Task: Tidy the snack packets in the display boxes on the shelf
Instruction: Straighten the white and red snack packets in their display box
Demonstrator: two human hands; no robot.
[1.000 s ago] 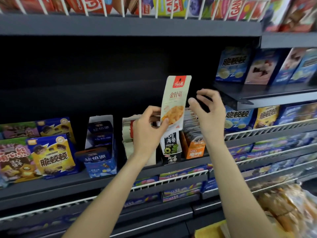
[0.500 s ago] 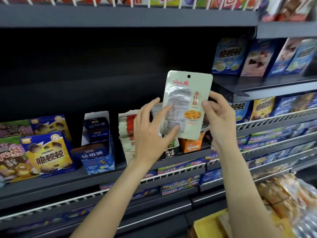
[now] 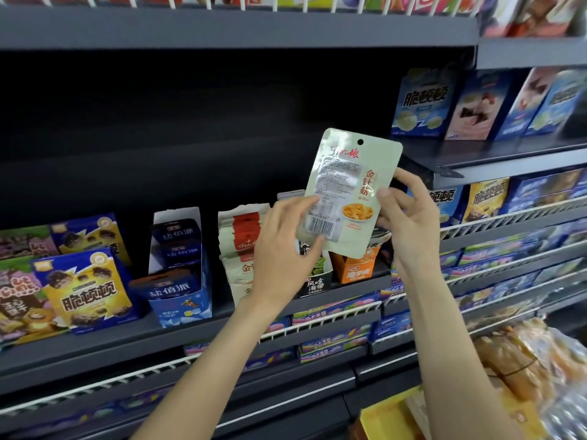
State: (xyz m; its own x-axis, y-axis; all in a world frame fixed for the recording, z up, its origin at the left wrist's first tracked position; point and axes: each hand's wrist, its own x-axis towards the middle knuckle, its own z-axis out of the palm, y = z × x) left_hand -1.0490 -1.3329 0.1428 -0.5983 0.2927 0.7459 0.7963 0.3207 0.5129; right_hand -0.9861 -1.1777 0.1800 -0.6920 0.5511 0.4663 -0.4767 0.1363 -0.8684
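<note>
My right hand pinches the right edge of a pale green snack packet, thumb on the face turned toward me, the other fingers curled behind it. My left hand touches the packet's lower left part near the barcode, the fingers fairly straight against the printed face; I cannot tell whether the thumb reaches behind it. The packet is raised in the air in front of the shelf, above the display boxes, tilted a little to the right, its back side with the small print and the hang hole at the top facing me.

Just behind my left hand stands a white display box with more pale packets carrying red bands, packed upright. Beside it on the right, partly hidden by my hand and the packet, is a black display box, and next to that an orange display box. To the left of the white one stands a blue display box with dark blue packets, one of them leaning forward over its front edge. Further left on the same shelf are yellow and blue biscuit boxes. On the upper right shelf stand blue cartons. At the lower right corner lie bagged bread items in clear wrap.
</note>
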